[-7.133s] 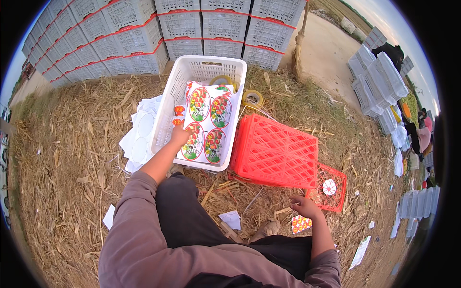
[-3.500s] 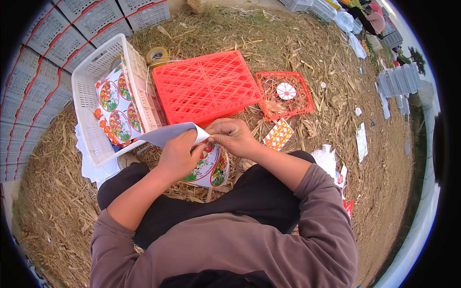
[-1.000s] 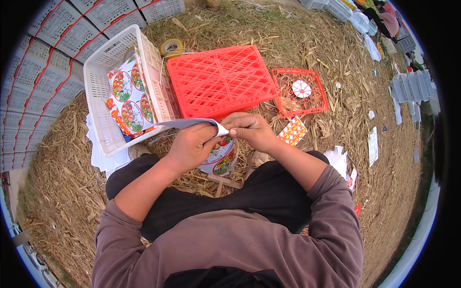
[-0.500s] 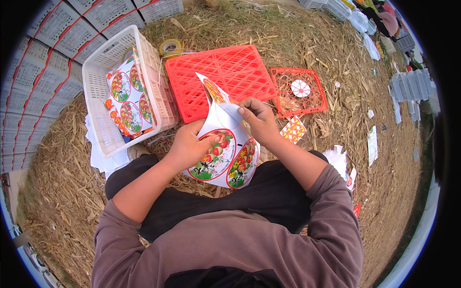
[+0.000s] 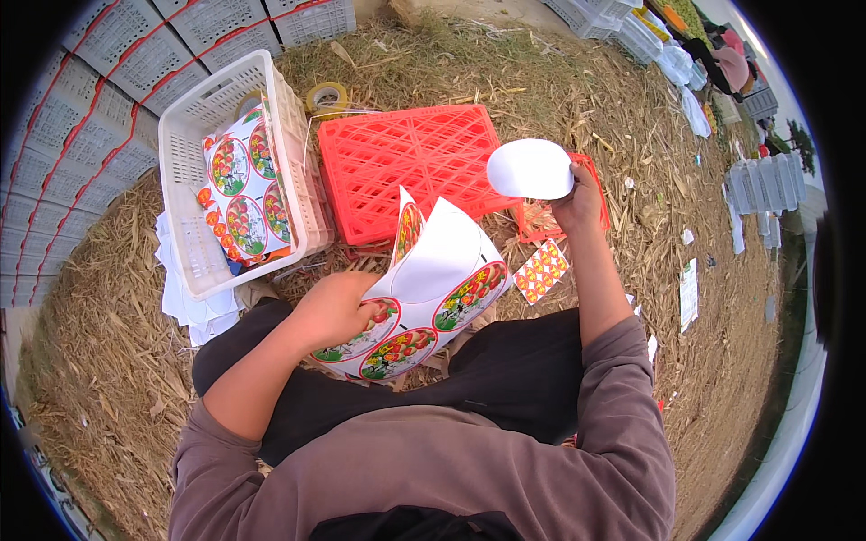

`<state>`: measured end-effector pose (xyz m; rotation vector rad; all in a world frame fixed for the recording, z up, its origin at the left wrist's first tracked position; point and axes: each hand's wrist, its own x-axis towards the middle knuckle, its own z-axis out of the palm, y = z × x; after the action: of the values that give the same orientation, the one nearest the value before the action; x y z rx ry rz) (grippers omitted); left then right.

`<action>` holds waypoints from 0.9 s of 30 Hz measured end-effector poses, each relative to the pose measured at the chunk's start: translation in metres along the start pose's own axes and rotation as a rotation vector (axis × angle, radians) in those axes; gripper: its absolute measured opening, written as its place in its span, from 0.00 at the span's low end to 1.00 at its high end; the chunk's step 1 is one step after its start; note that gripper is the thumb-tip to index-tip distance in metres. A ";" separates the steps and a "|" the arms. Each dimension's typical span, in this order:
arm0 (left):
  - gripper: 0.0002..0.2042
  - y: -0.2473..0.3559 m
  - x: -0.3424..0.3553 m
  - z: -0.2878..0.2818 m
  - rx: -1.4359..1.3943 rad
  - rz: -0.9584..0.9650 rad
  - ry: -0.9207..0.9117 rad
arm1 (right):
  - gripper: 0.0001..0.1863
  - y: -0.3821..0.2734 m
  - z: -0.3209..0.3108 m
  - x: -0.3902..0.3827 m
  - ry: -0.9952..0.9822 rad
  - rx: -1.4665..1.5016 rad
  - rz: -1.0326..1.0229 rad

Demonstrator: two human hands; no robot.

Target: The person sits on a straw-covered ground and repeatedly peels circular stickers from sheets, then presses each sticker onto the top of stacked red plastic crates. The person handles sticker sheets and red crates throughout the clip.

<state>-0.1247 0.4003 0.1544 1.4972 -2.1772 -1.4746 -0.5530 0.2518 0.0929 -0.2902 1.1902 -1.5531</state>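
Observation:
A curled sheet of round fruit labels [image 5: 424, 316] is gripped at its left side by my left hand [image 5: 336, 311], fingers closed on it over my lap. Part of its white backing and a bare circular patch face up. My right hand [image 5: 579, 203] is raised at the right, thumb and fingers pinching the edge of a round label [image 5: 530, 169] whose plain white side shows. Beneath that label lies an upturned red plastic crate [image 5: 406, 171]. A smaller red crate piece [image 5: 532, 225] is partly hidden behind my right hand and the label.
On the left stands a white plastic basket [image 5: 311, 185] holding more label sheets [image 5: 242, 180]. A roll of yellow tape [image 5: 327, 97] lies behind it. Stacked grey crates [image 5: 86, 135] line the far left. A small sheet of orange-red stickers [image 5: 541, 270] rests on the straw-covered ground.
My right hand has pulled a round label off the sheet and moved it right, over the crates. My left hand and the sheet have shifted down slightly, the sheet spreading more open.

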 end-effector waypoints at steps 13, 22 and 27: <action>0.14 -0.017 -0.020 0.014 0.313 0.154 -0.397 | 0.09 0.199 0.120 0.047 -0.142 -0.968 -0.688; 0.17 -0.022 -0.022 0.011 0.319 0.148 -0.476 | 0.22 0.254 0.106 0.043 -0.515 -1.407 -0.652; 0.17 -0.025 -0.020 0.017 0.328 0.198 -0.447 | 0.43 0.222 0.076 0.049 -0.505 -2.021 -0.559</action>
<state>-0.1079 0.4256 0.1349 1.0498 -2.8492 -1.5587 -0.3842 0.1944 -0.0674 -2.2359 1.8722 0.0142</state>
